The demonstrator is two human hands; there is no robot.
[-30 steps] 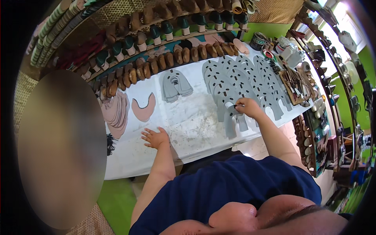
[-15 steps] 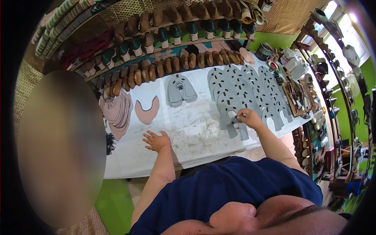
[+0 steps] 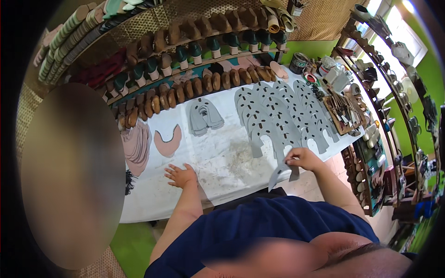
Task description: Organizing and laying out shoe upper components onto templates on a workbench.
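Note:
In my right hand (image 3: 302, 159) I pinch a grey U-shaped shoe upper piece (image 3: 278, 176), lifted over the table's front edge with its legs hanging down. My left hand (image 3: 182, 176) lies flat on the white table cover (image 3: 222, 162), fingers spread, holding nothing. Beyond the right hand, overlapping rows of grey upper pieces (image 3: 273, 113) with small dark tabs spread over the table's right half. A stack of similar grey pieces (image 3: 204, 118) sits farther left. Past my left hand lies a single pink U-shaped piece (image 3: 168, 143), beside a pile of pink pieces (image 3: 136, 148).
Brown shoe lasts (image 3: 199, 83) line the table's back edge, with shelves of more lasts above. At the right end stand a dark can (image 3: 298, 63) and a tool board (image 3: 342, 113). A shoe rack (image 3: 384, 102) rises beyond. A blurred shape (image 3: 69, 176) fills the left.
My right hand has picked up a grey upper piece from the front of the rows and drawn it toward me. My left hand stays flat on the table. The view has shifted slightly.

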